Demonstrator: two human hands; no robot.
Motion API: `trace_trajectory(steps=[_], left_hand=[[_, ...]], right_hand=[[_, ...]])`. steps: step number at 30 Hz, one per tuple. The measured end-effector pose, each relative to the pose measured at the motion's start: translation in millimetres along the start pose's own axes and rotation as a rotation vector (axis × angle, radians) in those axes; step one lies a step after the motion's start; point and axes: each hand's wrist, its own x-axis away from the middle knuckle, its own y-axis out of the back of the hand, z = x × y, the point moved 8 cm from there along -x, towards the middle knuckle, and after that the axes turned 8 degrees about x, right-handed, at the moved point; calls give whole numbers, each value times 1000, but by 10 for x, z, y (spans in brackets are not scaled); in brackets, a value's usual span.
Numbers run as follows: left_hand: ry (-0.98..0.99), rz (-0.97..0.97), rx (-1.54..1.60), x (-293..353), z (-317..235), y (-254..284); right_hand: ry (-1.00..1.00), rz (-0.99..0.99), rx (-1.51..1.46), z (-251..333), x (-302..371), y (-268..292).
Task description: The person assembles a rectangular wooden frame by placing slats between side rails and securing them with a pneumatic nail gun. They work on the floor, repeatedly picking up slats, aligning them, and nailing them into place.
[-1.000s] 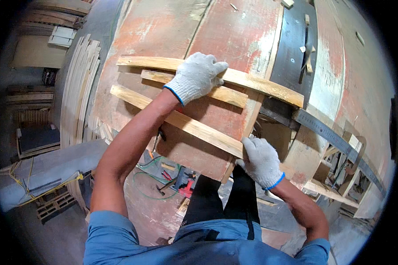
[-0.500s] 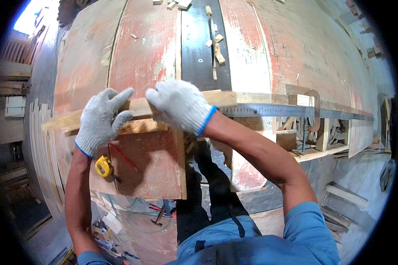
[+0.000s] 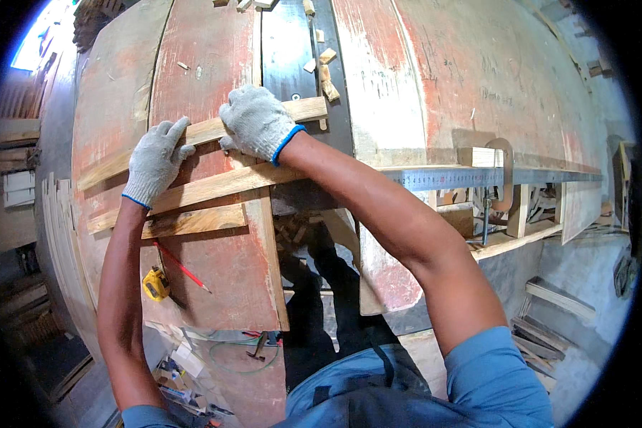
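Both my hands wear white knitted gloves with blue cuffs. A pale wooden strip [image 3: 205, 131] lies slantwise over the red worn tabletop, its right end reaching over a dark metal plate [image 3: 284, 53]. My left hand [image 3: 157, 160] is closed round its left part, thumb and fingers on either side. My right hand [image 3: 258, 123] grips it farther right, palm down. Nearer me, a second wooden strip [image 3: 214, 184] passes under my right wrist. A shorter wooden piece [image 3: 196, 222] lies closer still. A red pencil [image 3: 185, 269] and a yellow tape measure [image 3: 155, 284] rest below it.
A long metal ruler [image 3: 435, 177] runs along a wooden rail at right, with a C-clamp [image 3: 505, 175] beside a wood block [image 3: 480, 157]. Small offcuts [image 3: 327, 73] lie by the plate's slot. An opening in the bench is before my legs. A hammer [image 3: 258, 347] lies lower down.
My hands have carried one wooden strip away from me, lifting it apart from the second strip, which now shows separately. The view has shifted slightly too.
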Motion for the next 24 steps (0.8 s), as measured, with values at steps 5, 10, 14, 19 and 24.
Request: trace_trajectory(steps=[5, 10, 14, 19, 24], left_hand=[[-29, 20, -10, -136, -37, 0], [-1, 53, -21, -190, -23, -40], [-14, 27, -26, -220, 13, -29], [10, 53, -29, -295, 6, -37], [18, 48, -22, -301, 25, -50]], right_hand=[[-42, -7, -33, -80, 14, 35], [-34, -22, -17, -110, 3, 28], [-41, 16, 26, -157, -40, -41], [-54, 9, -4, -195, -51, -30], [-63, 38, 28, -211, -70, -56]])
